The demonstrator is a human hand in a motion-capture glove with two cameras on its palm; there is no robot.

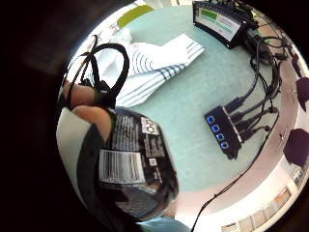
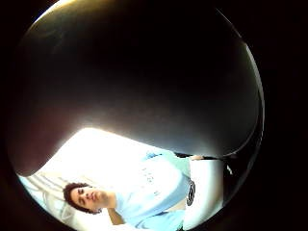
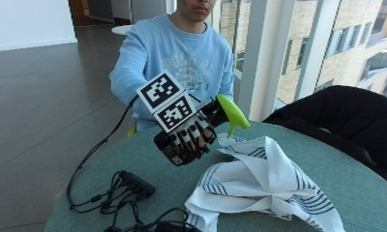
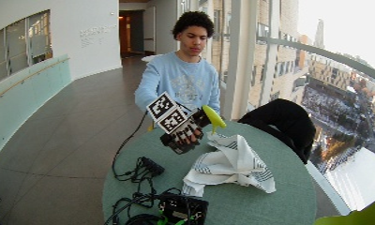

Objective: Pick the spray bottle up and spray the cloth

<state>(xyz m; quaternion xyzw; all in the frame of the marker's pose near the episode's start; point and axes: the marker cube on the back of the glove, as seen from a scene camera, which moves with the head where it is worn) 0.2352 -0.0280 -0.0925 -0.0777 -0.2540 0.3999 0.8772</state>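
My gloved right hand [image 3: 188,133] grips a dark spray bottle [image 3: 177,153] and holds it tilted above the green table [image 3: 348,169]. The bottle's lime-green head [image 3: 232,113] points down toward a white cloth with blue stripes [image 3: 261,186], which lies crumpled on the table just beside it. In the little finger side palm view the bottle's black label with a barcode [image 1: 130,164] fills the space by my fingers [image 1: 84,96], and the cloth [image 1: 154,65] lies beyond. The thumb side palm view is mostly blocked by a dark surface.
A black hub with cables [image 3: 135,186] lies on the table on the side away from the cloth. A black device with a green screen [image 4: 183,208] sits at the table's near edge. A dark chair back [image 3: 338,113] stands behind the table.
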